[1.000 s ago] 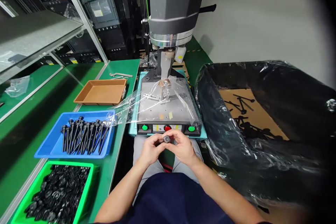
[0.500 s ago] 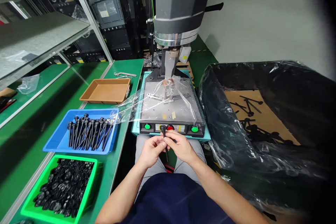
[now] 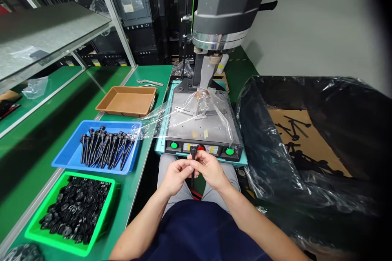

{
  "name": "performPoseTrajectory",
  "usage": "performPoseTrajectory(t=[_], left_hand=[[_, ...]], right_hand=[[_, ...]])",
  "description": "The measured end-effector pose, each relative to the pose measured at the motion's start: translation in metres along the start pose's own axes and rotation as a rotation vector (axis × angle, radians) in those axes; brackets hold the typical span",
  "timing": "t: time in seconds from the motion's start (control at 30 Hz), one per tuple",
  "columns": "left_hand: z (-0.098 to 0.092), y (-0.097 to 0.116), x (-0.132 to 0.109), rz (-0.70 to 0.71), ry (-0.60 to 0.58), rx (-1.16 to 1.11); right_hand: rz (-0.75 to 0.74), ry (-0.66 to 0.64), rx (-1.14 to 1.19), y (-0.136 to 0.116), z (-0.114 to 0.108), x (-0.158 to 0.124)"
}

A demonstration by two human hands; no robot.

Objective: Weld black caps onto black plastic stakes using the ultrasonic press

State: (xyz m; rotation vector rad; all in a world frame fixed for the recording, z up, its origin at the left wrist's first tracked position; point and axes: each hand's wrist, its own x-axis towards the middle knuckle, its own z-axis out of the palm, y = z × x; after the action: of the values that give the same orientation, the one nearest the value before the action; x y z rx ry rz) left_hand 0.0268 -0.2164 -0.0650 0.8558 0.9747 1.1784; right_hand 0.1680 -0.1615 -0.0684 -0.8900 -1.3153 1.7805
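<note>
Now, in the head view, our left hand (image 3: pixel 175 177) and right hand (image 3: pixel 210 170) meet in one grip, pinching a slim black plastic-looking rod with a knobbed head (image 3: pixel 193 153). It lies between them, neither nearer, its long axis pointing head-first toward the black control panel with green buttons (image 3: pixel 180 147); a second ago its round end faced us.

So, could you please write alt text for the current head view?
The left hand and right hand hold a thick-headed black stem before a grey machine. Left, a blue tray of similar stems lies between a brown tray and a green bin of black parts; right, a plastic-lined container.
</note>
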Motion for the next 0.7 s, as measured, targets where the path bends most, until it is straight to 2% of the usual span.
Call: performPoseTrajectory(t=[0.13,0.23,0.3,0.37,0.43,0.5,0.6,0.7], left_hand=[[0.000,0.000,-0.003,-0.001,0.062,-0.073],[-0.002,0.002,-0.012,0.030,0.158,-0.068],[-0.009,0.007,-0.022,0.047,0.228,-0.014],[-0.025,0.019,-0.037,0.049,0.306,0.069],[-0.050,0.037,-0.055,0.055,0.422,0.236],[-0.084,0.060,-0.075,0.068,0.604,0.503],[-0.146,0.100,-0.096,0.029,0.906,0.874],[-0.211,0.136,-0.100,-0.137,1.088,1.198]], right_hand=[[0.051,0.007,-0.002,0.002,0.010,0.004],[0.040,0.007,-0.047,0.007,0.023,0.011],[-0.007,-0.029,-0.076,0.010,0.031,0.015],[-0.038,-0.069,-0.087,0.012,0.036,0.019],[-0.031,-0.091,-0.088,0.013,0.036,0.023],[0.004,-0.109,-0.091,0.013,0.033,0.025],[0.078,-0.155,-0.116,0.016,0.023,0.022],[0.122,-0.162,-0.149,0.020,0.006,0.015]])
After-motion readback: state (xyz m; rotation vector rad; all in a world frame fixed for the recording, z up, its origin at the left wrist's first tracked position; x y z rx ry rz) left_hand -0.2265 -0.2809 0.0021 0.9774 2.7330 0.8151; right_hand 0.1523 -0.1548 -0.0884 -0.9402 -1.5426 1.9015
